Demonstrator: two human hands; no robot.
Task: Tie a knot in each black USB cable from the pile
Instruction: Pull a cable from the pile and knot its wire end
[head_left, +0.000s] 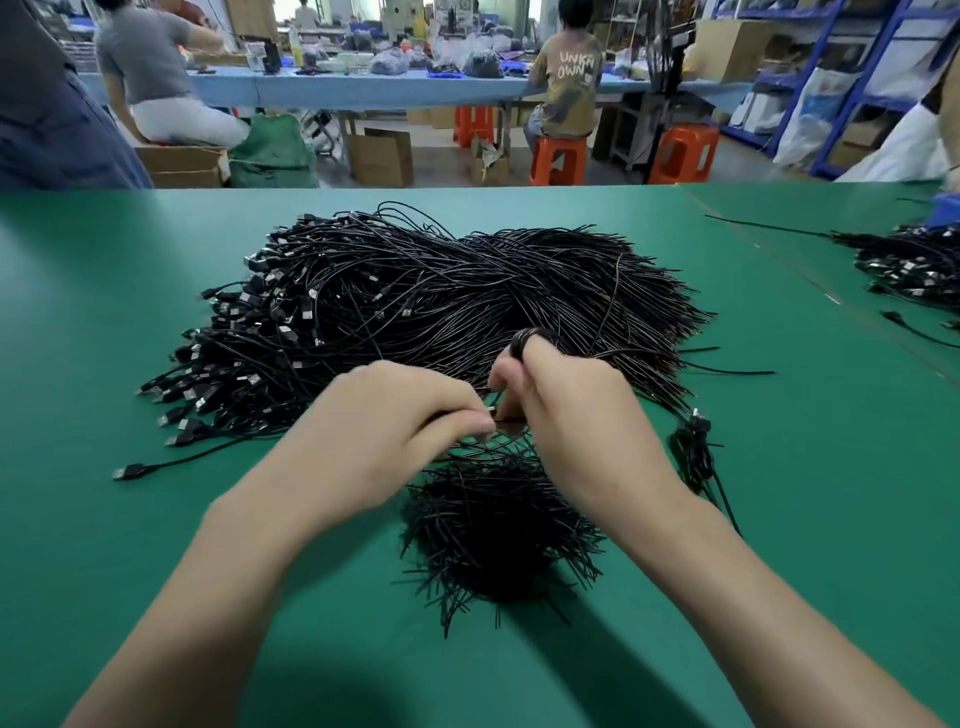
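Over the pile (441, 291) on the table (104, 322), 1 black USB cable (521, 344) sits in both grips — left hand (400, 415) pinching it, right hand (566, 410) curled round its loop; best drawn snug evenly.

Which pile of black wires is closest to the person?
The small bristly heap of short black strands, lying nearest the camera. The big pile of black USB cables with silver plugs lies farther back.
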